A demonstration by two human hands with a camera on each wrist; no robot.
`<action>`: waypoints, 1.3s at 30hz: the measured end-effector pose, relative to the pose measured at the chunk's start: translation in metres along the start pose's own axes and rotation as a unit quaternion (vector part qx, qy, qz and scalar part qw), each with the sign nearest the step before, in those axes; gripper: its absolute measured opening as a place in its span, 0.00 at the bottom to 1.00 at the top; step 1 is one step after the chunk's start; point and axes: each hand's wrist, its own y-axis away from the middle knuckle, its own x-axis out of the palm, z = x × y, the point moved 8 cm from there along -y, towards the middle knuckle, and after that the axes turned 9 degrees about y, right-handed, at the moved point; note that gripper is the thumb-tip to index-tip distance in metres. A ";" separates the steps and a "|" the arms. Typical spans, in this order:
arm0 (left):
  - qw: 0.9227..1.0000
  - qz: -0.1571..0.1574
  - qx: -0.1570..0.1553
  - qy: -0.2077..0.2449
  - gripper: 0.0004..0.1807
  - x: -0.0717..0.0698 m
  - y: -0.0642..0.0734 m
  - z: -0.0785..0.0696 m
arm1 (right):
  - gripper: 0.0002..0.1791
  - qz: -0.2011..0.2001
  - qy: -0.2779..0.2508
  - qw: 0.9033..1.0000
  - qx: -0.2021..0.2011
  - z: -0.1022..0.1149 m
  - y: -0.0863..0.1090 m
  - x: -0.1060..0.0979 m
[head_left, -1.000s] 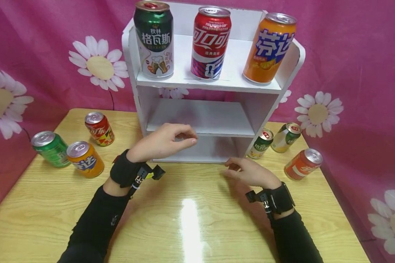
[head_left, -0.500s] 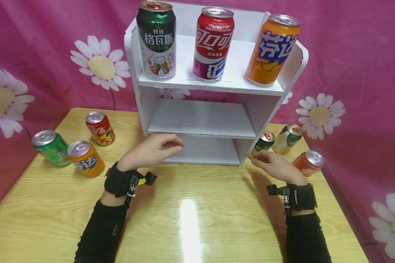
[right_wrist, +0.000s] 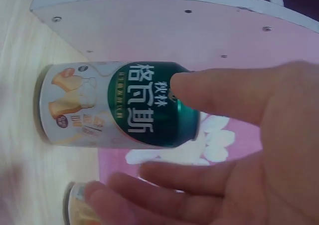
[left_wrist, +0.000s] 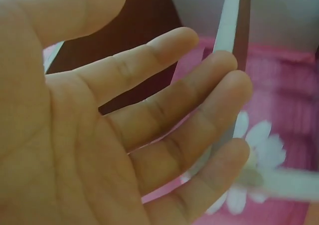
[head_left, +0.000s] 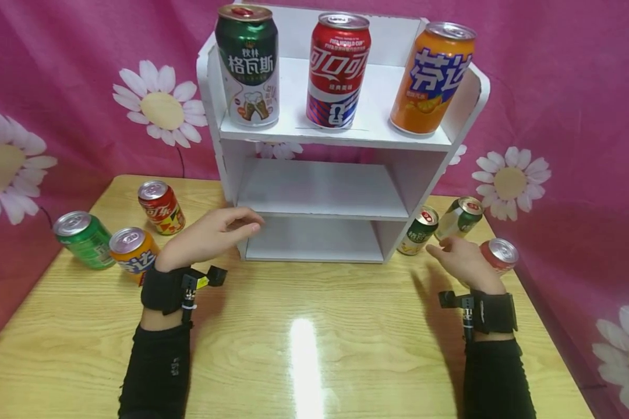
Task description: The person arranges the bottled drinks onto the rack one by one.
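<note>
My left hand [head_left: 209, 235], fingers relaxed and holding nothing, hovers before the lower left of the white shelf [head_left: 320, 135]. In the left wrist view its fingers [left_wrist: 164, 105] are spread apart. My right hand [head_left: 465, 262] is over the right side of the table, its loose fingers close to a green-and-white kvass can [head_left: 418, 233]. The right wrist view shows that can [right_wrist: 119, 105] beside the shelf's side panel, with the thumb overlapping its top. A second kvass can [head_left: 460, 216] stands behind, and a red can [head_left: 500, 255] is partly hidden by the hand.
On the shelf's top stand a kvass can [head_left: 248, 64], a red cola can [head_left: 339, 70] and an orange soda can [head_left: 433, 78]. Left on the table are a green can [head_left: 85, 240], an orange can [head_left: 133, 253] and a red-yellow cola can [head_left: 161, 208]. A pink curtain [head_left: 84, 139] hangs behind.
Both hands have moved apart: the left went left, away from the shelf front, and the right moved right to the cans beside the shelf. The cans stay where they were.
</note>
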 end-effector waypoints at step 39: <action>0.984 -0.142 -0.091 -0.050 0.23 -0.062 0.024 0.045 | 0.48 -0.061 -0.365 0.924 -0.092 -0.027 -0.080 0.026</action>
